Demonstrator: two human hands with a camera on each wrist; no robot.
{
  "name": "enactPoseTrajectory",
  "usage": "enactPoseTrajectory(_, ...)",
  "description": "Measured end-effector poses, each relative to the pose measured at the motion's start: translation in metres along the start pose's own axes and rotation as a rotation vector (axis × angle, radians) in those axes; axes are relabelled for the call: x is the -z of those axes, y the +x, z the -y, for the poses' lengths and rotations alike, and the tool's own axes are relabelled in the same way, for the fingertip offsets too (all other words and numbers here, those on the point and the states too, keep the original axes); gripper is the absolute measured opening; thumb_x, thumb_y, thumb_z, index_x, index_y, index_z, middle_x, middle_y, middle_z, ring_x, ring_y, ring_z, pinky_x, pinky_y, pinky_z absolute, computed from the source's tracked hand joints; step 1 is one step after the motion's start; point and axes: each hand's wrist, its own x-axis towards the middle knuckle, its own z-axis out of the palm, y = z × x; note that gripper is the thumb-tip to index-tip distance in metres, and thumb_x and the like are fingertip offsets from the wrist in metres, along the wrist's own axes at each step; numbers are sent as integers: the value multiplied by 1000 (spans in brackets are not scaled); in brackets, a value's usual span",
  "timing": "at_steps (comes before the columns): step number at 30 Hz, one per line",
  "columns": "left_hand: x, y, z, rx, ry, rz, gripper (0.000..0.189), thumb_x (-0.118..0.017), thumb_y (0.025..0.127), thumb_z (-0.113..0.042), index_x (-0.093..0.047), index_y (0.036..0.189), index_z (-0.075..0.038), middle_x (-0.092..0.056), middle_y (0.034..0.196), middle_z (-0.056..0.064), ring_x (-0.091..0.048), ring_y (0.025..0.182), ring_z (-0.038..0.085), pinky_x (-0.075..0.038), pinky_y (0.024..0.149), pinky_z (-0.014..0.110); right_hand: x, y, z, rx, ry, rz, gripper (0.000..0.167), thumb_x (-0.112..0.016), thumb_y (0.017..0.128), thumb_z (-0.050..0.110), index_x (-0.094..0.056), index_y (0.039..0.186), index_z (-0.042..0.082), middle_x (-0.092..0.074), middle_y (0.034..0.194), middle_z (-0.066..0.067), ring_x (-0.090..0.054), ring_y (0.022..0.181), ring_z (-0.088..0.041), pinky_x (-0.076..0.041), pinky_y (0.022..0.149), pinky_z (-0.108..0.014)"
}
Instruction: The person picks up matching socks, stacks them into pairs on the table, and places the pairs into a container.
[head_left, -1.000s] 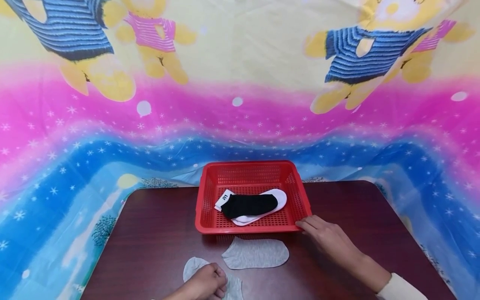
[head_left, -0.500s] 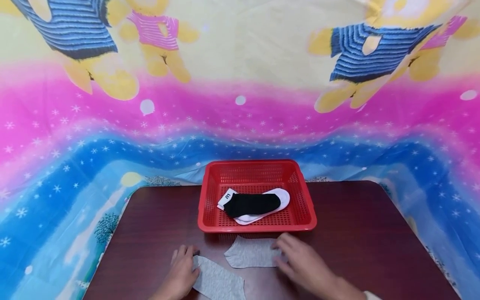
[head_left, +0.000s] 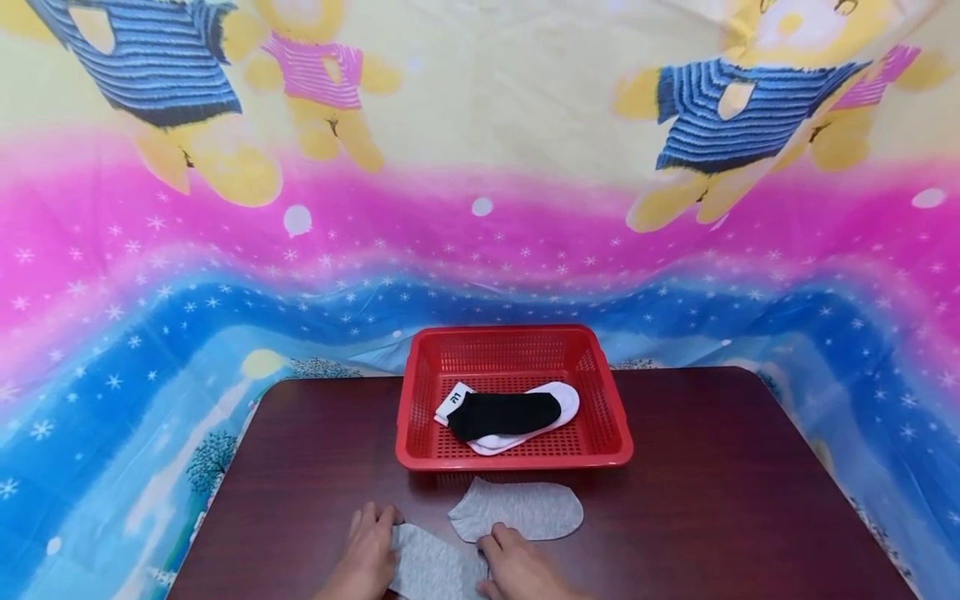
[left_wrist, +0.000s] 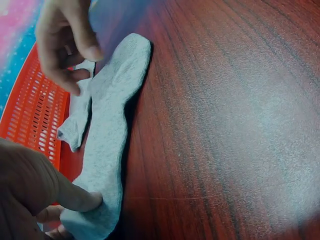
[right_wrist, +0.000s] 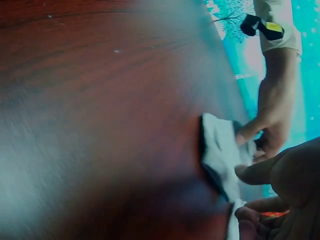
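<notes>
Two grey ankle socks lie on the table in front of a red basket. My left hand [head_left: 367, 554] pinches one end of the near grey sock [head_left: 438, 562]; in the left wrist view the thumb [left_wrist: 87, 200] lies on top and the fingers are partly hidden at its edge. At the sock's other end is my right hand [head_left: 521, 567], its thumb and forefinger apart in the left wrist view, loosely bent over the fabric. The far grey sock [head_left: 525, 510] lies flat just beyond the right hand, its toe pointing right.
The red perforated basket [head_left: 516, 461] stands at the table's back. Inside it a black sock [head_left: 506, 414] lies on white socks [head_left: 564, 402]. A patterned cloth [head_left: 480, 283] hangs behind and around the dark wooden table [head_left: 712, 500].
My right hand has left the basket's corner, passed over the far sock, and come left to the near sock. My left hand has shifted to the near sock's left end.
</notes>
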Motion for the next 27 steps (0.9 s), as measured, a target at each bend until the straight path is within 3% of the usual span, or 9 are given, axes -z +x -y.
enactPoseTrajectory(6, -4, -2, 5, -91, -41, -99, 38, -79, 63, 10, -59, 84, -14, -46, 84, -2, -47, 81, 17, -41, 73, 32, -20, -1, 0, -105, 105, 9, 26, -80, 86, 29, -64, 102, 16, -48, 88, 8, -41, 70, 0, -41, 58, -23)
enactPoseTrajectory(12, -5, -2, 10, -118, -125, -110, 40, -77, 60, 13, -56, 81, -14, -52, 83, -4, -53, 79, 12, -44, 68, 26, -25, -1, -2, -107, 235, -46, 25, -79, 85, 20, -54, 83, 20, -42, 81, 13, -37, 68, 1, -38, 58, -21)
enactPoseTrajectory(16, -5, -2, 12, -109, -150, -109, 40, -84, 61, 9, -58, 81, -14, -62, 79, -3, -55, 75, 8, -43, 64, 24, -26, -1, -1, -148, 467, -48, 27, -75, 79, 9, -51, 77, 20, -44, 69, 15, -39, 60, 2, -37, 55, -19)
enactPoseTrajectory(20, -2, 0, 15, -76, -189, -66, 36, -90, 61, 1, -62, 79, -14, -63, 73, -6, -51, 69, 4, -41, 61, 23, -25, -2, -3, -199, 761, -64, 23, -68, 73, 3, -50, 79, 16, -46, 66, 11, -42, 57, 1, -35, 54, -19)
enactPoseTrajectory(23, 0, 1, 18, -65, -318, -4, 31, -91, 62, -5, -66, 78, -11, -63, 70, -5, -48, 66, 0, -40, 60, 22, -25, -5, -8, -202, 879, -110, 18, -66, 73, 3, -52, 81, 11, -48, 70, 8, -44, 59, 1, -36, 57, -18)
enactPoseTrajectory(27, 1, 0, 20, -54, -693, 158, 23, -85, 71, 3, -67, 83, 9, -70, 75, 7, -51, 65, -3, -44, 60, 19, -22, -12, -20, -204, 990, -118, 15, -68, 77, 2, -54, 82, 2, -50, 73, 5, -44, 62, 2, -36, 59, -16)
